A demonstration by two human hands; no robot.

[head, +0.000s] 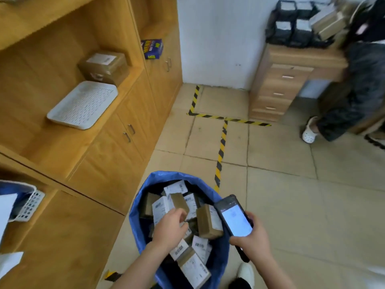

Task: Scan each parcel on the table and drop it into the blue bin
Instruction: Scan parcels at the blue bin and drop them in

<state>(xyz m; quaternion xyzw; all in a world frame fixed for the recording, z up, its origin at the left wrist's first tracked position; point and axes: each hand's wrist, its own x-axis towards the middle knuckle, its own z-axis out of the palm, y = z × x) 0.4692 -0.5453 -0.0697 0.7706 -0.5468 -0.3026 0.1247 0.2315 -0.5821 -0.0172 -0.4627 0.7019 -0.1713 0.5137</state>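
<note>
— Where are the parcels [208,223]?
— Directly under my fingers, in the blue bin [141,197]. Small boxes, probably light and stiff; I would take one by its long sides.
— Your hands?
— The left hand [169,227] hangs palm down, fingers curled; whether they pinch something, I cannot tell. The right hand [252,240] grips the scanner [233,217].

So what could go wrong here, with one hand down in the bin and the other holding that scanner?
The right hand holds the scanner right at the blue bin rim; a slip might drop it among the parcels. The left hand reaches in among look-alike parcels, so an unscanned one could get mixed with the rest. Whether it grips one is unclear.
</note>
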